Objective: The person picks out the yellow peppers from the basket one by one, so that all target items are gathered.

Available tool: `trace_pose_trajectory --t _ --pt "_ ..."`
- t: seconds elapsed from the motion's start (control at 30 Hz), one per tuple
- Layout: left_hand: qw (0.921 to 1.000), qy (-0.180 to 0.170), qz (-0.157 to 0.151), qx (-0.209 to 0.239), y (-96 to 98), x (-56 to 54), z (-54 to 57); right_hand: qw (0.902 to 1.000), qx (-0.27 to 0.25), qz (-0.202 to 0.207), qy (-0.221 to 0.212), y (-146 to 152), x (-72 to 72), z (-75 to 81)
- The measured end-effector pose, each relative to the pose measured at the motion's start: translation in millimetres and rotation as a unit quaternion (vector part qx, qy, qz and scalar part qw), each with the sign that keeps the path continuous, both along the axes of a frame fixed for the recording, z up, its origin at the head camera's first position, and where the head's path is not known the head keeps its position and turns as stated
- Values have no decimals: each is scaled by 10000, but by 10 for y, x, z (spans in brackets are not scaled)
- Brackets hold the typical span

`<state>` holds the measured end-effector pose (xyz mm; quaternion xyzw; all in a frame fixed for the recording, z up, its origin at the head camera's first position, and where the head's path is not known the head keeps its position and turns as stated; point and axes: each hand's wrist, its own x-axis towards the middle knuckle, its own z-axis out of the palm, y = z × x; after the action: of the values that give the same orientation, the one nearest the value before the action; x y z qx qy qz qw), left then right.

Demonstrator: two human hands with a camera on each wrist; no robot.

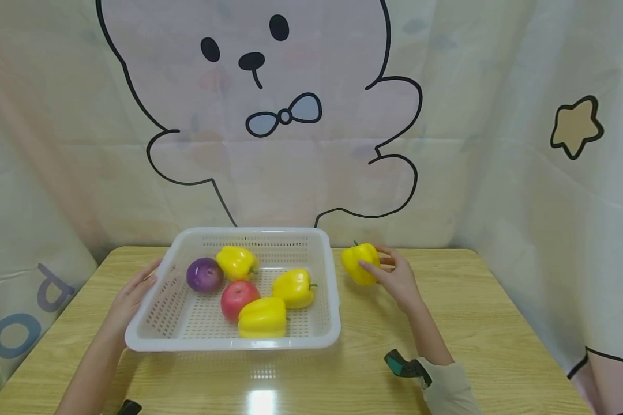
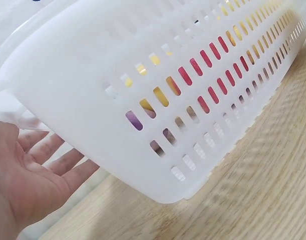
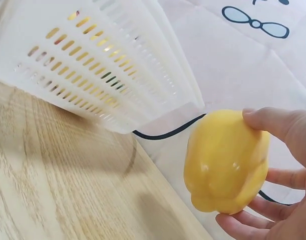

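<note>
In the head view, a white plastic basket [image 1: 233, 344] stands on the table, holding three yellow bell peppers [image 1: 262, 318], a red apple-like fruit [image 1: 240, 300] and a purple onion-like ball [image 1: 205, 275]. My left hand [image 1: 131, 297] rests against the basket's left side, its fingers fairly straight along the outside in the left wrist view. To the right of the basket, my right hand [image 1: 398, 280] grips another yellow bell pepper [image 1: 360, 263] between thumb and fingers. The right wrist view shows this pepper [image 3: 225, 162] held above the table, apart from the basket.
The wooden table [image 1: 498, 346] ends at a cloth backdrop [image 1: 342, 173] with a cartoon bear. More printed cloth [image 1: 540, 230] hangs at the right side. A black strap [image 1: 406, 366] is on the right wrist, near the sleeve [image 1: 449, 389].
</note>
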<state>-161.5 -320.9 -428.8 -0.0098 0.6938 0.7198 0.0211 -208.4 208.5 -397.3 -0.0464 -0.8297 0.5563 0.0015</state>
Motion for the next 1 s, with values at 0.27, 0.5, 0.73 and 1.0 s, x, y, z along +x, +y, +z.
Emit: trace_pose_trajectory --t 0.27,0.5,0.73,1.0 --pt "10000 7 -13 85 -9 0 -18 9997 -115 -76 -197 16 -57 -94" --pt "9999 -83 15 62 -12 -7 -18 9995 -163 -34 -268 19 -74 -162" --pt "9999 -122 -15 -23 -16 -8 -15 9992 126 -80 -380 44 -81 -228" --pt "10000 -58 -19 -6 -15 -17 -17 9980 246 -209 -551 49 -104 -285"
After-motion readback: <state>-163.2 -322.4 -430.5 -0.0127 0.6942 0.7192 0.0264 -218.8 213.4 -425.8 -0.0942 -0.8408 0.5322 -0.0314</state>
